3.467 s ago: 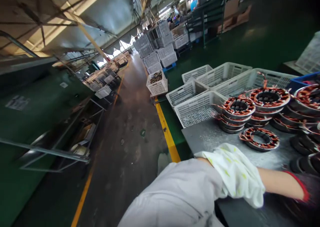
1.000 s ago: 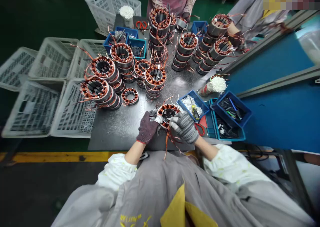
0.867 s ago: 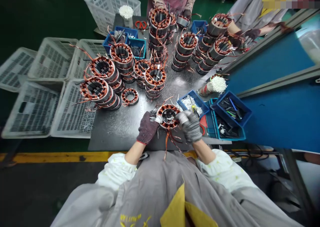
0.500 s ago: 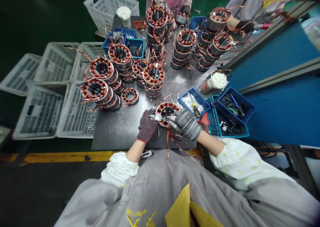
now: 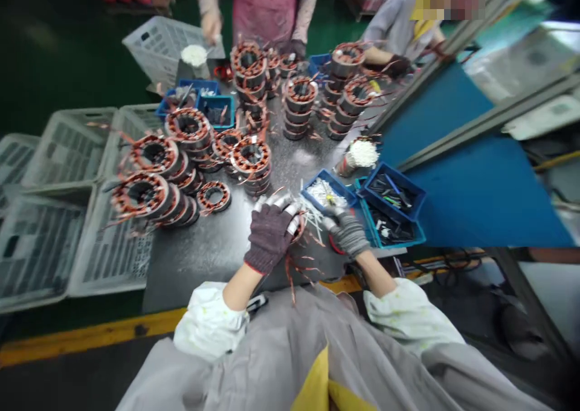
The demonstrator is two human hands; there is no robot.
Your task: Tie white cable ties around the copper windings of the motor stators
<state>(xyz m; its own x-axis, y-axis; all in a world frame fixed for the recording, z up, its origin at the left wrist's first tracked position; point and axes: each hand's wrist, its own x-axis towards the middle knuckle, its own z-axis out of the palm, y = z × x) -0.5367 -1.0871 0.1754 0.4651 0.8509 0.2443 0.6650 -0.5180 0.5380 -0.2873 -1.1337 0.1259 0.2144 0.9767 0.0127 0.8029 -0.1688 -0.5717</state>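
A: So, going left to right, what's on that bench? The shot's kinda blurry.

B: Far left there are white plastic mesh crates (image 5: 67, 151) sitting beside the grey speckled metal worktable (image 5: 203, 251). On the table's left part, stacks of copper-wound round motor stators (image 5: 154, 157), with 1 single flat one (image 5: 214, 196) lying alone near them.

A: And the hands?

B: The left hand (image 5: 269, 233), in a dark maroon knit glove, is clamped over a copper-wound stator ring (image 5: 299, 226) at the near edge of the table, loose copper leads hanging off it toward the lap. It covers most of the ring. The right hand (image 5: 348, 231), grey knit glove, is just to the right of it, fingers curled at a bunch of thin white strips by the small blue plastic bin (image 5: 327, 191); can't tell whether it's actually pinching any.

A: Further right?

B: 2 more blue parts bins (image 5: 393, 200), then a blue panel. 2 other people work at the far side.
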